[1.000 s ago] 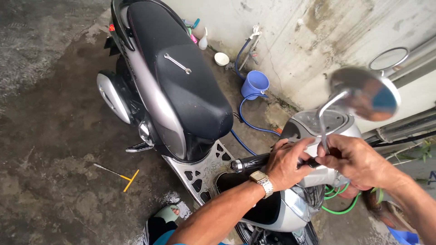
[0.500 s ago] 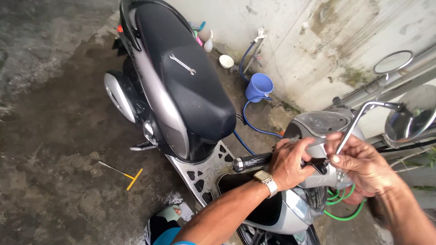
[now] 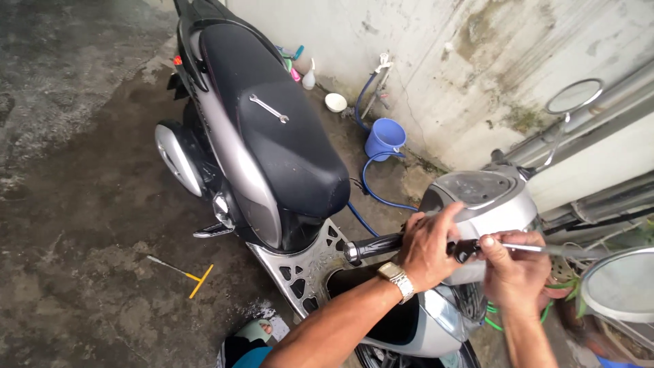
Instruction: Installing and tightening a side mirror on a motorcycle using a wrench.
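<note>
A grey scooter with a black seat (image 3: pixel 286 143) stands by a stained wall. My left hand (image 3: pixel 429 249), a watch on its wrist, grips the handlebar just right of the black handle grip (image 3: pixel 375 247). Close beside it, my right hand (image 3: pixel 514 272) is closed on the chrome stem (image 3: pixel 545 250) of a round mirror (image 3: pixel 623 283). The stem lies almost level and points right, its black base between my two hands. A second mirror (image 3: pixel 573 95) stands upright on the far side of the instrument cover (image 3: pixel 477 187).
A silver wrench (image 3: pixel 269 109) lies on the seat. A yellow T-handle tool (image 3: pixel 184 274) rests on the wet concrete at left. A blue bucket (image 3: pixel 385 138), blue hose (image 3: pixel 371 184), white bowl (image 3: pixel 335 102) and bottles (image 3: pixel 303 68) sit along the wall. My sandalled foot (image 3: pixel 252 332) is below.
The mirror has swung from upright down to the right, its stem now nearly level. Both hands stay at its base on the handlebar. The view has shifted slightly.
</note>
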